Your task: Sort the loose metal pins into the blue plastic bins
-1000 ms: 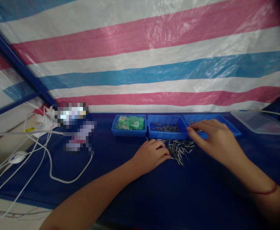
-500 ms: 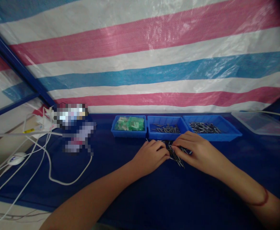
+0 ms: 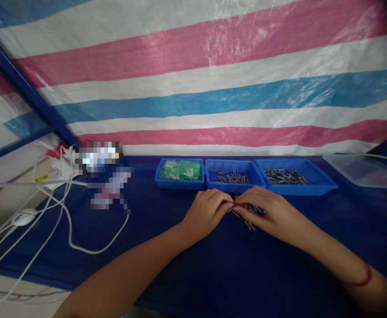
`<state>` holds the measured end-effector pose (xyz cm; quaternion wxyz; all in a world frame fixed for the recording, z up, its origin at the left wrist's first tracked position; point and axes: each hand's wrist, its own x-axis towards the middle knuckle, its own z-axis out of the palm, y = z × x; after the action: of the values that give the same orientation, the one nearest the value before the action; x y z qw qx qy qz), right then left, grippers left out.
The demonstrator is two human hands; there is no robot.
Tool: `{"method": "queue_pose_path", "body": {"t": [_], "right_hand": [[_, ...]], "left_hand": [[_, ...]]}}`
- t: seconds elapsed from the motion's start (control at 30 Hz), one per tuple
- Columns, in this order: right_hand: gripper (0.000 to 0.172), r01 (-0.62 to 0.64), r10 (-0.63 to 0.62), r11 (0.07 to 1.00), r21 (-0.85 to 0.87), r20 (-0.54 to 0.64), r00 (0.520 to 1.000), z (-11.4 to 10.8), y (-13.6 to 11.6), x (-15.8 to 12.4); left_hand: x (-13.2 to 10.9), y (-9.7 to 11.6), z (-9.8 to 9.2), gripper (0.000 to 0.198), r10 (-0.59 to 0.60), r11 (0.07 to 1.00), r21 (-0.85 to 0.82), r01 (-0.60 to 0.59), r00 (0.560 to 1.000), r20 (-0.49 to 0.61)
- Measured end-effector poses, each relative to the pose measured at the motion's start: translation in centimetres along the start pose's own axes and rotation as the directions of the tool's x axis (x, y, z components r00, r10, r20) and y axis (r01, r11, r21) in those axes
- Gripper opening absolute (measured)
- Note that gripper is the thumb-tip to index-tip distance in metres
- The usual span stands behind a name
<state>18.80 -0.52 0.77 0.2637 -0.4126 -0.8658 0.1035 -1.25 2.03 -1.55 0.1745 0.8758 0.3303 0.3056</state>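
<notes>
On the dark blue table, a loose pile of thin metal pins (image 3: 249, 223) lies in front of the blue bins. My left hand (image 3: 210, 210) is closed at the pile's left edge, thumb and fingers pinched together; what they grip is too small to make out. From the right, my right hand (image 3: 264, 207) reaches over the pile, its fingertips pinched and almost touching those of my left hand. Something thin shows between the two sets of fingertips, but I cannot make it out. My right hand hides part of the pile.
Behind my hands stand a blue bin (image 3: 180, 183) of green packets, a middle bin (image 3: 235, 188) of metal pins and a right bin (image 3: 316, 187) of similar pieces. White cables (image 3: 94, 252) loop at left; a clear plastic lid (image 3: 362, 172) lies at right.
My left hand has drawn its fingers into a pinch and turned slightly upward from the pile. The fingertips of both hands are now closer together, and less of the pile shows on the left.
</notes>
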Motion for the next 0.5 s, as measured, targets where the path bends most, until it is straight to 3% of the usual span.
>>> {"method": "queue_pose_path", "body": {"t": [0.3,0.5], "right_hand": [[0.017,-0.081,0.085,0.990,0.116,-0.036,0.996,0.49,-0.07,0.05],[0.016,-0.150,0.152,0.968,0.203,0.008,0.988,0.73,-0.48,0.14]], "left_hand": [[-0.01,0.06,0.49,0.020,-0.155,0.948,-0.299,0.109,0.979,-0.135],[0.07,0.46,0.38,0.015,-0.209,0.928,-0.339,0.156,0.970,-0.125]]}}
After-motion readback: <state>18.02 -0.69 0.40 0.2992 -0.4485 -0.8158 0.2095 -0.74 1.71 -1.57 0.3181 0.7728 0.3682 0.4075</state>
